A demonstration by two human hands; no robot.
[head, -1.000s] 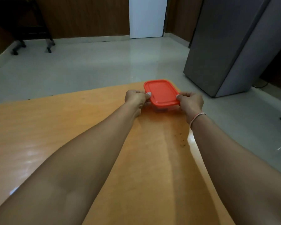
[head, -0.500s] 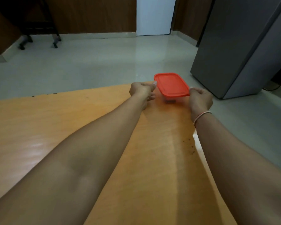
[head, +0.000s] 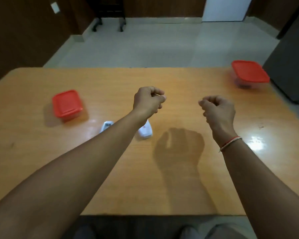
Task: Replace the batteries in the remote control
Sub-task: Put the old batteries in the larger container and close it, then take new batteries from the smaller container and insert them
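A white remote control lies on the orange wooden table, partly hidden under my left forearm. A second small white piece, blurred, lies just to its left, also half covered by the arm. My left hand hovers above the table's middle with its fingers curled in, thumb against the fingertips, and nothing visible in it. My right hand hovers to its right, also curled and holding nothing. No batteries are visible.
A clear container with a red lid stands on the left of the table. A second red-lidded container stands at the far right corner. A dark cabinet is beyond the right edge.
Both hands have let go of the red-lidded container, which now stands at the far right corner. My hands have drawn back toward the table's middle and my view has swung left.
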